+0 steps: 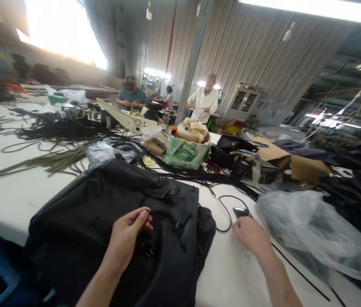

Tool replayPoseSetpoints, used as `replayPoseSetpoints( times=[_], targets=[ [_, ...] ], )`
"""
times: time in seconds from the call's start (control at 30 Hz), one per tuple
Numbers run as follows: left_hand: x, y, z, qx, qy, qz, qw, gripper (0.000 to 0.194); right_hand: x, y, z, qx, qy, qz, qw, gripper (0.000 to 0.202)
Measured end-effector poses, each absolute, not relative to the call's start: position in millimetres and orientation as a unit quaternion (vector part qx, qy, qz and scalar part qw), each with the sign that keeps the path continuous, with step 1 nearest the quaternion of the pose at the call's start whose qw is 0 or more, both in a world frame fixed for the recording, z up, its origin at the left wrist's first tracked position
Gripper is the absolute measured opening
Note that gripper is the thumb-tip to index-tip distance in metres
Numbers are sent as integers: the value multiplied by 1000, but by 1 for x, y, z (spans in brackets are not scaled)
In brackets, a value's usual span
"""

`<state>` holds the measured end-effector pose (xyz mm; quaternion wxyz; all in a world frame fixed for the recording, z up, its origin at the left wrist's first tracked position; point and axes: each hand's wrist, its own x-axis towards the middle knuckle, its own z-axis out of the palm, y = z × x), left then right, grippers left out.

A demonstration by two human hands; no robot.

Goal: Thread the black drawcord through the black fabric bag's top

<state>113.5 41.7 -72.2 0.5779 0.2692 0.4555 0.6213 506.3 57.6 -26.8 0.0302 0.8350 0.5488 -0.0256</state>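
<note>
A large black bag point(113, 204) lies on the white table, with thin black cords and straps on its front. Above the bag, my left hand point(132, 228) pinches the end of a thin black cord point(159, 212) between thumb and fingertips. To the right of the bag, my right hand point(252, 233) is closed on the table beside a small dark object with a shiny face point(240, 211); what its fingers hold is hidden. A loop of black cord point(221, 213) lies just left of that hand.
Beyond the bag are a green-and-white container point(187, 152) with rolled strips, a brown tray point(155, 146) and bundles of black cords point(59, 128). Clear plastic point(311, 226) lies at right, near cardboard point(308, 168). Several people are in the background.
</note>
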Motion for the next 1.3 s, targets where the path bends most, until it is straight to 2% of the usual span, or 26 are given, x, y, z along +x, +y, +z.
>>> replayPoseSetpoints(
  times=[0.07,0.13,0.2,0.27,0.37,0.47,0.6,0.83,1.3],
  targets=[
    [114,42,-72,269,453,622,580,58,506,55,-17,841,540,-9,33,34],
    [114,42,-72,269,450,620,583,58,496,49,-2,835,549,0,-18,30],
    [114,42,-71,268,451,619,585,58,472,43,13,782,605,-20,-148,22],
    [113,41,-70,268,453,618,583,58,435,37,26,661,686,-57,-298,18],
    [113,41,-69,267,455,617,583,58,372,34,36,477,789,-72,-380,15],
    [113,40,-70,270,454,615,585,57,325,39,31,395,845,-64,-354,21],
    [113,41,-71,276,447,617,586,57,298,45,15,370,876,6,-308,23],
    [111,42,-72,278,450,610,590,54,293,48,-6,377,875,19,-304,21],
    [112,43,-74,278,443,615,590,52,289,52,-18,383,869,19,-313,20]
  ],
)
